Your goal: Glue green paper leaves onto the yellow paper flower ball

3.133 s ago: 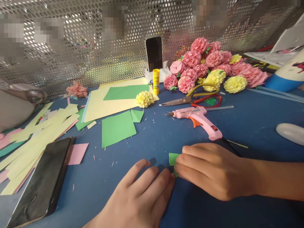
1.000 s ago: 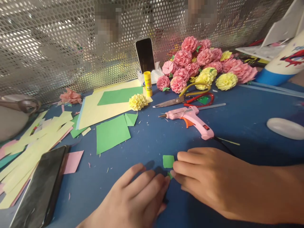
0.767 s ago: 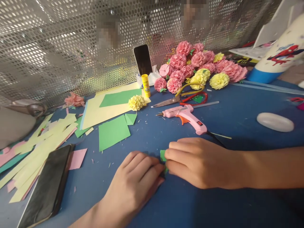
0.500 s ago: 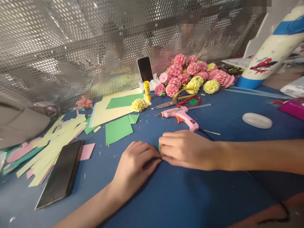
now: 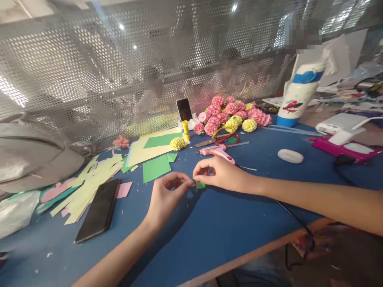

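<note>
Small green paper piece [image 5: 194,181] is at your fingertips, above the blue table [image 5: 233,215]. Left hand [image 5: 164,195] pinches it; right hand [image 5: 220,172] meets it (can't tell if those fingers grip too). Change: both hands lay lower half a second ago, now raised, so I'd judge the paper handling is off the tabletop. Green square [image 5: 200,185] shows just beside your right fingertips. Beyond: pink glue gun [image 5: 220,151], then scissors [image 5: 213,139].
</note>
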A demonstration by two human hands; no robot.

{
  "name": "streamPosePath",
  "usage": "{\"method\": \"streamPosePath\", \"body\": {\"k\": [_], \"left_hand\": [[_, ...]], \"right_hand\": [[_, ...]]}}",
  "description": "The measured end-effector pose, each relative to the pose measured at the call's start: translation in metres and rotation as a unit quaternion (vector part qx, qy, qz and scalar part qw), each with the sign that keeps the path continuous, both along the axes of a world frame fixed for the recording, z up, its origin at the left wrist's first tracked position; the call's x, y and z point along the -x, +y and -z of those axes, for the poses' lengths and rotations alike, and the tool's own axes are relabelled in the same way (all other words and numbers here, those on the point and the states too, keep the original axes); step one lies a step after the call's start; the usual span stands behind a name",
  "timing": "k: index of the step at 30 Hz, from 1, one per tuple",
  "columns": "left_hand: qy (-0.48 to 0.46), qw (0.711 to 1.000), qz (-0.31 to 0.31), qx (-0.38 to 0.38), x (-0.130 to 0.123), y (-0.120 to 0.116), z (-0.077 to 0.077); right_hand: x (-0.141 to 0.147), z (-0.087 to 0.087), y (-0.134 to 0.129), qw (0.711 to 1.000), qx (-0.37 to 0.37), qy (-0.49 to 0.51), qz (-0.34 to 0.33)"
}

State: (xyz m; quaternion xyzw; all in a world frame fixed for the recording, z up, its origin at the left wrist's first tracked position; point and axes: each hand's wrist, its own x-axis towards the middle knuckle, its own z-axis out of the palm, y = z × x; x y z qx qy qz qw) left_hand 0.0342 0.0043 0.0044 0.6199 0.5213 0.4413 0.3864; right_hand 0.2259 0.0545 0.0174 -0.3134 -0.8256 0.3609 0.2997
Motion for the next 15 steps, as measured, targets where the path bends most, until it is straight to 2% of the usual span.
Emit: {"method": "streamPosePath", "body": {"k": [8,15], "left_hand": [[0.037,0.999,0.015,-0.031,0.008,0.000,0.006],[0.121,0.989,0.018,-0.085,0.009,0.000,0.006]], "right_hand": [[0.005,0.010,-0.006,1.000,0.000,0.013,0.019],[0.003,0.015,-0.009,0.991,-0.122,-0.044,0.018]]}}
